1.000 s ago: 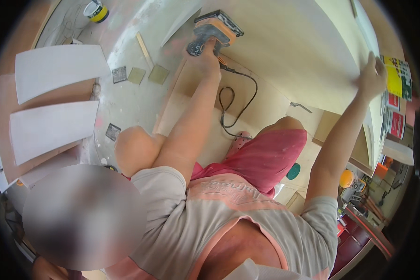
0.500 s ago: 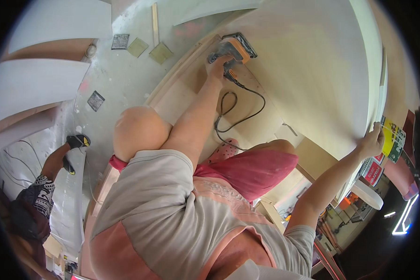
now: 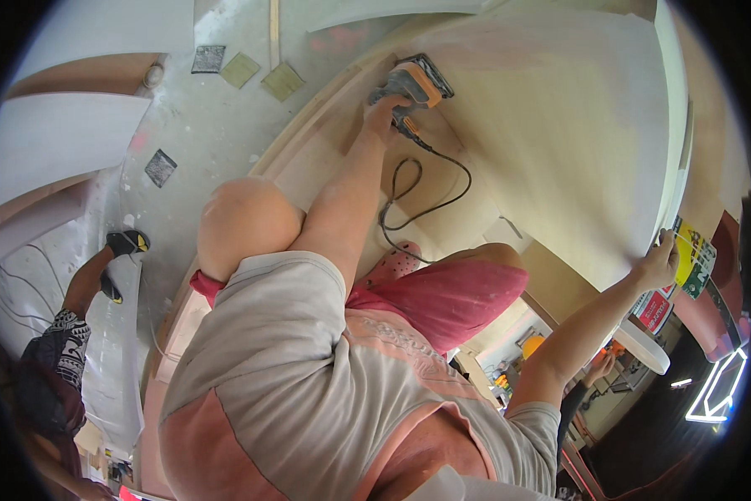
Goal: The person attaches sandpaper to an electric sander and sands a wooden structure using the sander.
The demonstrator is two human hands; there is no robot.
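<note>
My left hand (image 3: pixel 382 113) is closed around the body of a grey and orange electric sander (image 3: pixel 424 82). The sander's flat pad faces the big pale wooden panel (image 3: pixel 551 125) and appears to rest on it. From its rear a black power cord (image 3: pixel 469 179) loops down toward my pink clog (image 3: pixel 396 260). At the panel's right edge, my right hand (image 3: pixel 661 260) is closed, with its fingers wrapped over that edge. Part of the grip is hidden from this side.
On the floor at upper left lie several square sanding sheets (image 3: pixel 241 70) and a wooden strip (image 3: pixel 274 33). Curved white panels (image 3: pixel 66 138) stand at far left, above another person (image 3: pixel 54 367). Behind my right arm another person's hand (image 3: pixel 601 367) shows.
The whole view has shifted a little, with things moving slightly left. Both my hands keep their grips. Another person's hand and arm have come into sight behind my right arm.
</note>
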